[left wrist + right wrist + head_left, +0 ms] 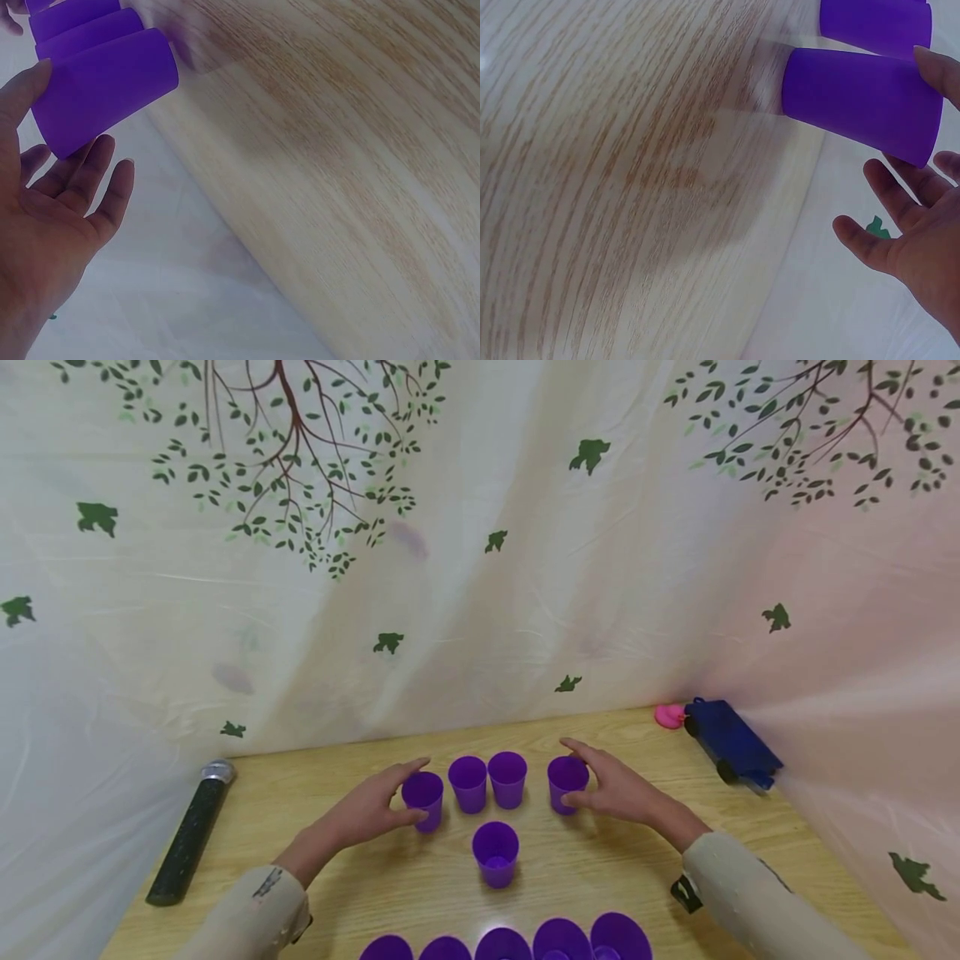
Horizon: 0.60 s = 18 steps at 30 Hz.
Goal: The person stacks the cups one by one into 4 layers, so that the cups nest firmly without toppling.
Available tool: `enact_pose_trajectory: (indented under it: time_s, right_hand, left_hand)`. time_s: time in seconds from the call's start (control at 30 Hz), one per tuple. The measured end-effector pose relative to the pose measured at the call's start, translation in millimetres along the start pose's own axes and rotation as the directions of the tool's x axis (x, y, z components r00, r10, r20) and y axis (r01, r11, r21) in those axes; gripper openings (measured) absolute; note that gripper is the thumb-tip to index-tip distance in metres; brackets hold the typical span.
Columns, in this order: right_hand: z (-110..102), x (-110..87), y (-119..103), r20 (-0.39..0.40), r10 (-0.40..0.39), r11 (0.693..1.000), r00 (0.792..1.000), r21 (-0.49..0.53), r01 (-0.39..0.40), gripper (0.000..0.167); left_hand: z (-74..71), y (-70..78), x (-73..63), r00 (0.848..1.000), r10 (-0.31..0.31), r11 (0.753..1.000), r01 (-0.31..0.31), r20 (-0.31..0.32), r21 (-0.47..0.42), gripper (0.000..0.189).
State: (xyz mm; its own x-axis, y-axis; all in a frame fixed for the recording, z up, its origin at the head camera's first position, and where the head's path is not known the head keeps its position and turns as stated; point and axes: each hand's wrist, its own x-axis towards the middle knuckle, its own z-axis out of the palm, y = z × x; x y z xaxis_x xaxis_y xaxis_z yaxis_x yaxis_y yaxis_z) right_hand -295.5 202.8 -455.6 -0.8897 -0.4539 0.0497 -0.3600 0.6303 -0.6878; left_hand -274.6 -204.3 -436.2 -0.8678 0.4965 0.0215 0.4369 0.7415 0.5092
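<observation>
My left hand (369,806) curves round a purple cup (424,795) at the left end of the far row, its thumb in front and forefinger by the far rim. In the left wrist view the thumb lies over the rim of that cup (112,90), other fingers behind. My right hand (618,787) is round another upright purple cup (564,792) at the row's right end, thumb on the near side. The right wrist view shows its fingers behind the rim of this cup (862,101). Between the hands stand two more purple cups, left (468,789) and right (507,783), side by side.
A single purple cup (496,860) stands nearer me, midway between the forearms. Several purple cups (558,939) line the bottom edge. A microphone (191,835) lies at the left; a blue toy cart (731,739) and pink object (669,717) sit back right. Printed curtain backs the table.
</observation>
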Motion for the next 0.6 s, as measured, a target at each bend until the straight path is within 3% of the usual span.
enact_pose_trajectory:
  time_s: [0.33,0.6]
  right_hand:
    - [0.4,3.2,1.5,0.004,0.034,0.999,0.999,0.007,-0.034,0.091]
    - [-0.5,6.4,-0.2,-0.002,0.019,1.0,1.0,0.008,-0.019,0.09]
  left_hand:
    - [1.9,-0.8,3.7,1.0,-0.006,1.0,0.006,-0.003,0.003,0.08]
    - [2.1,0.3,6.5,1.0,-0.006,1.0,0.006,-0.011,0.003,0.08]
